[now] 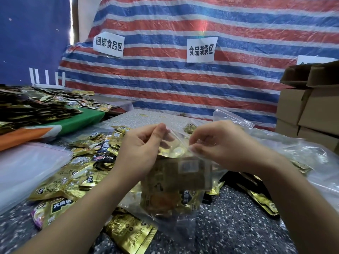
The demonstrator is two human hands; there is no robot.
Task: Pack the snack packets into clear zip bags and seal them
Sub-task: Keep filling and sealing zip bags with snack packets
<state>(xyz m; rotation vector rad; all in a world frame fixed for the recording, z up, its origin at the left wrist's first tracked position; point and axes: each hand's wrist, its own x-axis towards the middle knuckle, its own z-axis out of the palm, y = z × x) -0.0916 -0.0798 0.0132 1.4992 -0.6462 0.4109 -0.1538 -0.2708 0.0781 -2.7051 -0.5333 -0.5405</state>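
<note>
At frame centre, the left hand (141, 149) and right hand (223, 145) pinch the top edge of a clear plastic zip bag (176, 182) filled with gold foil snack packets. More loose gold packets (77, 173) lie on the speckled table (229, 226) at lower left.

Bright, even light, soft shadows. Glare on the tarp (183, 70) upper centre, faint rainbow flare. Wide-angle bending at edges. Bag (174, 180) at centre motion-blurred.
</note>
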